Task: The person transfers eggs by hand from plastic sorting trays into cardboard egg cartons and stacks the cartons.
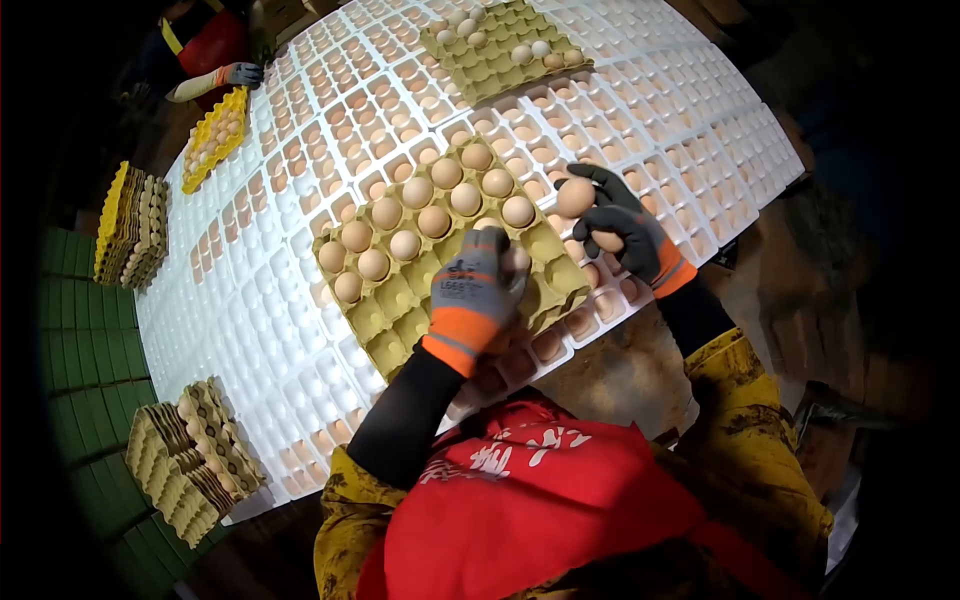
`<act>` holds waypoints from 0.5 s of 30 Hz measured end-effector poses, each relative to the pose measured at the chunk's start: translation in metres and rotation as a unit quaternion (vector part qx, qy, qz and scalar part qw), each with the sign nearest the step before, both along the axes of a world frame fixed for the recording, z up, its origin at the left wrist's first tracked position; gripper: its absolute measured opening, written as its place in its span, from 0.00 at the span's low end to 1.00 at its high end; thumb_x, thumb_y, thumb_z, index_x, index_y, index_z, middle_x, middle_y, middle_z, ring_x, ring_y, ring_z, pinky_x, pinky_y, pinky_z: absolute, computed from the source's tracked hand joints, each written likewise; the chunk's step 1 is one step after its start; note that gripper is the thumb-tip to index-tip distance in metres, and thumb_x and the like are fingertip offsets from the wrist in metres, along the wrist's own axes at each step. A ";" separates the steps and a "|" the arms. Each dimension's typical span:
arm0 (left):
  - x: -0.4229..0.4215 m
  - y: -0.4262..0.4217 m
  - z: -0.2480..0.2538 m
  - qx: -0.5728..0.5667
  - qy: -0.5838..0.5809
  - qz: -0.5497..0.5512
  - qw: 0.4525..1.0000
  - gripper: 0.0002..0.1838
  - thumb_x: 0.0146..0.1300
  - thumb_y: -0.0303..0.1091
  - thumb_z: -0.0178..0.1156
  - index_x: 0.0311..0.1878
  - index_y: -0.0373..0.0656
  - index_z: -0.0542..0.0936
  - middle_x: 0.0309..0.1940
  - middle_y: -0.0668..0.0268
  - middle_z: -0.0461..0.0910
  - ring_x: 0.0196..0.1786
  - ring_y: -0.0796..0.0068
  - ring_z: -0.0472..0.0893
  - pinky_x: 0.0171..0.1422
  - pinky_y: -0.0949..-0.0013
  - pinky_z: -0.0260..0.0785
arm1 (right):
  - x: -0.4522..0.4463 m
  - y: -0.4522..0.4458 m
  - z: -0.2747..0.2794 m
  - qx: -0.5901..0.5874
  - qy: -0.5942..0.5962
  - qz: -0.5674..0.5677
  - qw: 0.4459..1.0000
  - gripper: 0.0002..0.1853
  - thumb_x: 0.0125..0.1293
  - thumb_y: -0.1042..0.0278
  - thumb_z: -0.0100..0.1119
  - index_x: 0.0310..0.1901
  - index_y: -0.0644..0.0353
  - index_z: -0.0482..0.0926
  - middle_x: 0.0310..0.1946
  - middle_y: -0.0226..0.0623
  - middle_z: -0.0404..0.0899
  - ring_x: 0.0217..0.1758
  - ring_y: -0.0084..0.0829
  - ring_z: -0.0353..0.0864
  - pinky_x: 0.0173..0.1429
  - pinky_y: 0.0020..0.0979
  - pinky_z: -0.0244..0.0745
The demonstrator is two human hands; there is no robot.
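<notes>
A pulp egg tray (pixel 398 330) lies in front of me, with brown eggs (pixel 387 212) in its far rows and bare cups nearer to me. Over its right part, my left hand (pixel 470 285), in a grey and orange glove, is closed around an egg (pixel 516 259) partly hidden by the fingers. Another egg (pixel 485 225) shows just beyond its fingertips. Right of the tray, my right hand (pixel 625 225) wears a dark glove with an orange cuff. Its curled fingers hold two eggs, one upper egg (pixel 576 197) and one lower egg (pixel 606 240).
White plastic egg trays (pixel 270 300) cover the table, many with eggs showing. A second pulp tray (pixel 500 60) with several eggs lies farther back. Stacked trays (pixel 190 455) stand at left. A co-worker's gloved hand (pixel 240 74) touches a yellow tray (pixel 213 140).
</notes>
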State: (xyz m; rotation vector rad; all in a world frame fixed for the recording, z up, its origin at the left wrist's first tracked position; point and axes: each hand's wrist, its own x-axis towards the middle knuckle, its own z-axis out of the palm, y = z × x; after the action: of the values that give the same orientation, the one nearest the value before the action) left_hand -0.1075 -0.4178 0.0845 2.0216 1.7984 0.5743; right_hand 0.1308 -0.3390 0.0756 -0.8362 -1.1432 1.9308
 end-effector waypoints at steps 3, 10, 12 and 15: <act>-0.018 0.001 0.014 0.102 -0.080 0.046 0.991 0.25 0.59 0.37 0.65 0.60 0.48 0.76 0.57 0.52 0.74 0.52 0.50 0.81 0.53 0.54 0.76 | -0.014 0.014 0.017 0.119 -0.103 0.038 0.987 0.25 0.63 0.71 0.64 0.64 0.59 0.75 0.62 0.35 0.74 0.55 0.26 0.80 0.57 0.28 0.77; -0.024 0.042 -0.025 0.105 0.164 -0.046 0.980 0.17 0.56 0.42 0.67 0.48 0.50 0.80 0.46 0.55 0.79 0.43 0.54 0.82 0.44 0.53 0.76 | -0.065 0.025 0.004 0.517 -0.584 0.091 0.619 0.32 0.53 0.56 0.72 0.62 0.42 0.77 0.66 0.42 0.70 0.59 0.47 0.80 0.61 0.44 0.78; -0.019 0.052 -0.043 0.069 0.161 -0.032 0.984 0.17 0.52 0.43 0.69 0.44 0.50 0.81 0.44 0.56 0.79 0.44 0.55 0.82 0.44 0.54 0.76 | -0.066 0.028 0.000 0.517 -0.582 0.079 0.623 0.32 0.51 0.56 0.73 0.61 0.41 0.78 0.66 0.44 0.72 0.58 0.50 0.80 0.60 0.43 0.78; -0.024 0.044 -0.019 0.059 0.197 -0.022 0.978 0.16 0.51 0.44 0.70 0.42 0.51 0.81 0.48 0.56 0.78 0.47 0.57 0.81 0.45 0.54 0.76 | -0.045 0.024 -0.010 0.498 -0.439 -0.033 0.747 0.27 0.57 0.65 0.70 0.60 0.51 0.77 0.60 0.41 0.77 0.55 0.43 0.83 0.52 0.37 0.80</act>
State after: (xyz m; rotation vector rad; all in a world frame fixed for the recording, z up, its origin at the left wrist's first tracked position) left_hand -0.1316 -0.3736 0.0660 2.3832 1.9685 0.2863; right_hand 0.0860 -0.3151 0.0653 -1.0974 -2.3112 0.4991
